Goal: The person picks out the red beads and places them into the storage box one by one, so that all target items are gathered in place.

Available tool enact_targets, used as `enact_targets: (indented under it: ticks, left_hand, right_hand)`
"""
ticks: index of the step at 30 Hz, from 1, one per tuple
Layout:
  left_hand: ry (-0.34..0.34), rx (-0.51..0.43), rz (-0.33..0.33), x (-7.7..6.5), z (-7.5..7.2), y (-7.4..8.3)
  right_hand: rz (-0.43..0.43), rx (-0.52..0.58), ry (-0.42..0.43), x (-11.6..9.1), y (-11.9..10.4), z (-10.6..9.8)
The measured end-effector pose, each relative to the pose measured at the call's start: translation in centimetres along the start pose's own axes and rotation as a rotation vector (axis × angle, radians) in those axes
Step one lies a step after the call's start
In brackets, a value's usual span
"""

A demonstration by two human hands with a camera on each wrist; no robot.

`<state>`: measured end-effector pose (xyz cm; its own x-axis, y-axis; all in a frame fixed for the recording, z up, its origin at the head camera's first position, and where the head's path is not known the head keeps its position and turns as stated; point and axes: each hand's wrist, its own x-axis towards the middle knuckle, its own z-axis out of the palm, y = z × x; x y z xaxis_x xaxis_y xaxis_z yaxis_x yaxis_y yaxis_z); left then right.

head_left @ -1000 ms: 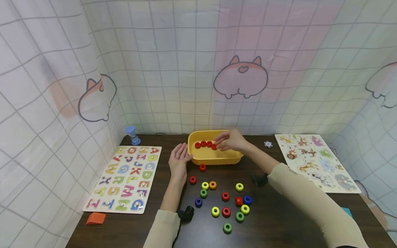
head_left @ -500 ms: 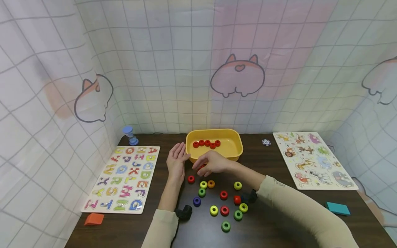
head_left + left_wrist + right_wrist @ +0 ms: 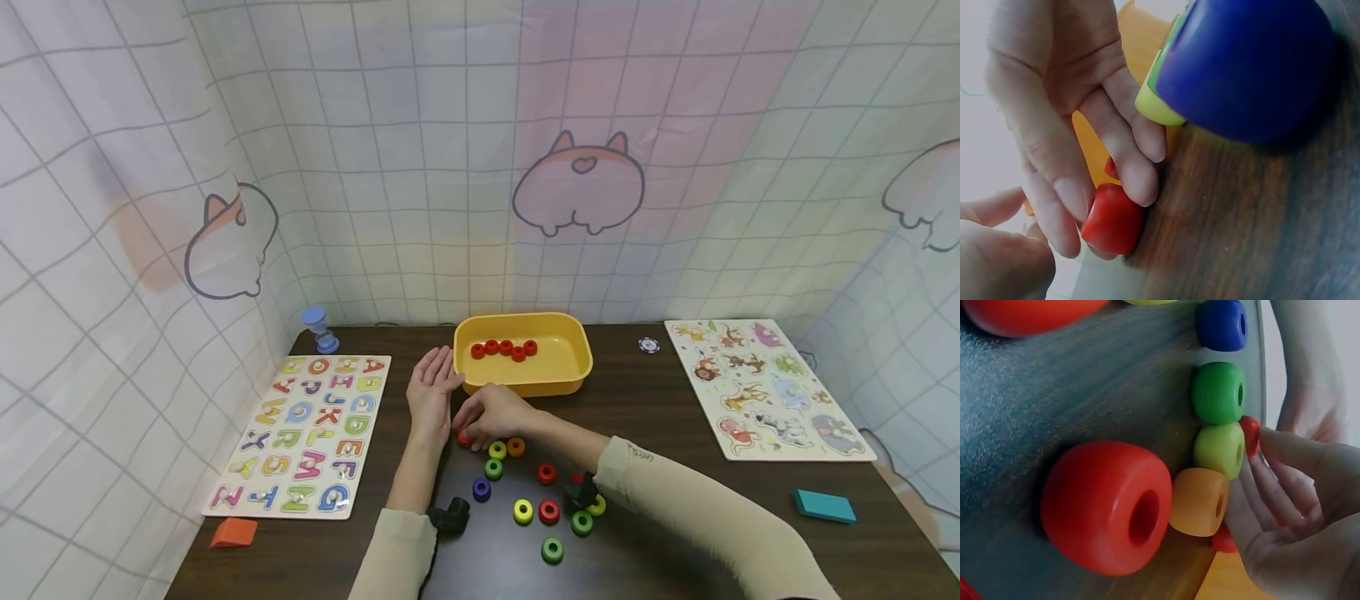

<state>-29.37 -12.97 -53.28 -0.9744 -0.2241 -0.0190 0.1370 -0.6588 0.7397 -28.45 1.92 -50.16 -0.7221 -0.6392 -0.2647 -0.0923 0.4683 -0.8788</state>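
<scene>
A yellow tray [image 3: 579, 367] at the back of the table holds several red rings [image 3: 504, 347] in a row. My left hand [image 3: 432, 396] lies flat and open on the table by the tray's left end. My right hand [image 3: 491, 414] reaches across in front of the tray, fingers curled down onto a loose red ring [image 3: 462, 438] next to my left fingertips [image 3: 1141, 181]. In the right wrist view the fingers [image 3: 1285, 450] touch that red ring [image 3: 1249, 434], and a second red piece [image 3: 1222, 540] shows under the palm. Whether it is held I cannot tell.
Loose rings lie in front: yellow [image 3: 497, 450], orange [image 3: 515, 447], green [image 3: 492, 468], blue [image 3: 481, 488], red [image 3: 547, 473]. An alphabet puzzle [image 3: 307, 433] sits left, an animal puzzle [image 3: 765, 387] right. Also an hourglass [image 3: 321, 327], a poker chip [image 3: 648, 345], an orange block [image 3: 234, 532] and a teal block [image 3: 825, 506].
My right hand left the tray, where one more red ring now lies, dropped to the table in front of it, then slid left onto the red ring. My left hand stayed put.
</scene>
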Motion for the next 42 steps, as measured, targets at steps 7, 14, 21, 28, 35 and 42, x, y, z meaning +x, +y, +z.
enact_targets:
  ticks: [7, 14, 21, 28, 35, 42]
  left_hand:
    - [0.005, 0.012, 0.011, 0.1, -0.2, -0.2]
    - [0.016, 0.035, 0.019, 0.4, -0.2, -0.3]
    - [0.030, 0.041, -0.006, 0.3, -0.4, -0.6]
    - [0.005, 0.038, 0.001, 0.2, -0.3, -0.7]
    - [0.012, 0.040, 0.012, 0.2, 0.0, -0.5]
    - [0.011, 0.055, 0.003, 0.2, -0.2, -0.4]
  right_hand:
    - [-0.015, 0.031, -0.018, -0.4, -0.6, -1.3]
    - [-0.025, 0.117, -0.021, -1.0, -3.0, -5.4]
    - [0.035, 0.180, 0.045, 0.6, -4.4, -8.8]
    - [0.138, 0.147, 0.073, 3.7, -3.2, -10.2]
    - [0.198, 0.113, 0.070, 6.5, -0.9, -10.3]
    - [0.215, 0.125, 0.106, 7.4, 0.6, -9.7]
